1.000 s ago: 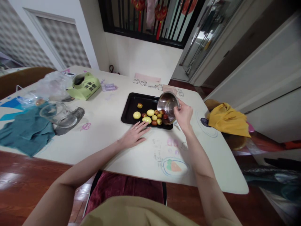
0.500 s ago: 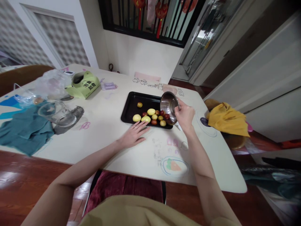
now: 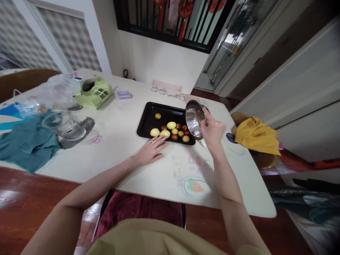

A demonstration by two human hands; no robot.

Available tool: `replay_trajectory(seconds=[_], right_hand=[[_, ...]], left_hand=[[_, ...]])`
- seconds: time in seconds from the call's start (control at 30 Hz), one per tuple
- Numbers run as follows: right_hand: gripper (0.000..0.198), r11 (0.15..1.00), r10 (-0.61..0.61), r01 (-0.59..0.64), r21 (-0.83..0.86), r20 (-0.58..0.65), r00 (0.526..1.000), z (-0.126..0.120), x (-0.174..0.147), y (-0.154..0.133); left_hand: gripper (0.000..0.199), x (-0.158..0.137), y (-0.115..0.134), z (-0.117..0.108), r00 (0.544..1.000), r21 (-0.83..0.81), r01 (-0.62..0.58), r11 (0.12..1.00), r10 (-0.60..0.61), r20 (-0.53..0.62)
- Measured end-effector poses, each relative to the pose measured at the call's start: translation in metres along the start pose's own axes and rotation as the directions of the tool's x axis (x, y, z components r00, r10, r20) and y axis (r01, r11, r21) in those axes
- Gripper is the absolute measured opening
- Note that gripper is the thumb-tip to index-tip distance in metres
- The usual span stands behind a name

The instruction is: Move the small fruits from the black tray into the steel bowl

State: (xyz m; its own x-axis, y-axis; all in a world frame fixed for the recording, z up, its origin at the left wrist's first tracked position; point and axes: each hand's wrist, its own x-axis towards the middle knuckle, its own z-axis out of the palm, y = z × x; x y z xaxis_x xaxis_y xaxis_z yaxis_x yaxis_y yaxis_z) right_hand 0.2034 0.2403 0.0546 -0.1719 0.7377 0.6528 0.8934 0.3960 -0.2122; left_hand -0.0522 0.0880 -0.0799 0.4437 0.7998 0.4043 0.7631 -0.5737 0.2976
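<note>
My right hand (image 3: 213, 131) grips the rim of a steel bowl (image 3: 195, 120), tipped on its side with its mouth toward the tray; its visible inside holds no fruit. The bowl hangs over the right end of a black baking tray (image 3: 147, 122). Several small fruits, yellow-green (image 3: 171, 125) and dark red (image 3: 174, 137), lie mostly in the tray's right half, and one small yellow fruit (image 3: 157, 115) sits apart toward the left. My left hand (image 3: 151, 150) lies with fingers stretched at the tray's near edge, fingertips by a pale yellow fruit (image 3: 165, 133).
On the left of the white table (image 3: 114, 131) are a glass pitcher (image 3: 65, 125), a teal cloth (image 3: 29, 145), a green paper box (image 3: 95, 92) and clear plastic bags (image 3: 57, 90). A yellow cloth (image 3: 255, 136) drapes over a chair on the right.
My right hand has moved the bowl slightly right, away from the fruits. Dark red fruits that were at its mouth now lie in the tray. My left hand has stayed in place.
</note>
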Motion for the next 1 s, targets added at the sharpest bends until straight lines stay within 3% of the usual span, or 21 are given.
replay_trajectory(seconds=[0.13, 0.2, 0.27, 0.33, 0.4, 0.5, 0.57, 0.63, 0.73, 0.87, 0.93, 1.0], right_hand=[[0.049, 0.963, 0.016, -0.012, 0.27, -0.013, 1.0, -0.019, 0.005, 0.011], [0.043, 0.887, 0.026, -0.058, 0.458, 0.077, 0.997, -0.025, 0.007, 0.018], [0.04, 0.766, -0.022, -0.152, 0.625, 0.261, 0.965, -0.025, 0.008, 0.021], [0.041, 0.64, -0.166, -0.278, 0.716, 0.482, 0.86, -0.019, 0.006, 0.02], [0.045, 0.56, -0.34, -0.397, 0.727, 0.639, 0.69, -0.007, 0.0, 0.012], [0.051, 0.511, -0.508, -0.525, 0.68, 0.732, 0.454, 0.017, -0.016, -0.003], [0.056, 0.498, -0.557, -0.576, 0.649, 0.748, 0.361, 0.033, -0.027, -0.012], [0.059, 0.497, -0.573, -0.589, 0.637, 0.751, 0.327, 0.046, -0.036, -0.018], [0.057, 0.523, -0.578, -0.531, 0.666, 0.736, 0.354, 0.057, -0.043, -0.02], [0.053, 0.601, -0.537, -0.364, 0.711, 0.697, 0.475, 0.055, -0.035, -0.008], [0.047, 0.674, -0.445, -0.298, 0.676, 0.693, 0.567, 0.052, -0.027, 0.003], [0.034, 0.801, -0.291, -0.19, 0.567, 0.647, 0.704, 0.048, -0.017, 0.015]], left_hand=[[0.063, 0.0, 0.003, -0.007, 0.996, -0.121, 0.052, 0.991, -0.061, -0.067], [0.062, 0.0, 0.006, -0.012, 0.983, -0.211, 0.103, 0.972, -0.133, -0.13], [0.06, -0.001, 0.007, -0.016, 0.952, -0.313, 0.125, 0.941, -0.202, -0.229], [0.058, -0.001, 0.007, -0.02, 0.902, -0.408, 0.105, 0.907, -0.259, -0.344], [0.058, -0.001, 0.005, -0.022, 0.848, -0.487, 0.064, 0.871, -0.305, -0.434], [0.06, -0.001, 0.001, -0.023, 0.801, -0.579, 0.011, 0.815, -0.354, -0.483], [0.06, -0.001, -0.001, -0.023, 0.793, -0.616, -0.009, 0.787, -0.37, -0.484], [0.06, -0.001, -0.002, -0.023, 0.796, -0.64, -0.018, 0.768, -0.376, -0.474], [0.058, -0.002, -0.004, -0.022, 0.807, -0.667, -0.032, 0.744, -0.375, -0.457], [0.054, -0.002, -0.005, -0.022, 0.82, -0.682, -0.044, 0.73, -0.364, -0.442], [0.052, -0.002, -0.004, -0.023, 0.835, -0.672, -0.058, 0.738, -0.332, -0.438], [0.049, -0.002, -0.002, -0.026, 0.847, -0.646, -0.081, 0.759, -0.29, -0.446]])
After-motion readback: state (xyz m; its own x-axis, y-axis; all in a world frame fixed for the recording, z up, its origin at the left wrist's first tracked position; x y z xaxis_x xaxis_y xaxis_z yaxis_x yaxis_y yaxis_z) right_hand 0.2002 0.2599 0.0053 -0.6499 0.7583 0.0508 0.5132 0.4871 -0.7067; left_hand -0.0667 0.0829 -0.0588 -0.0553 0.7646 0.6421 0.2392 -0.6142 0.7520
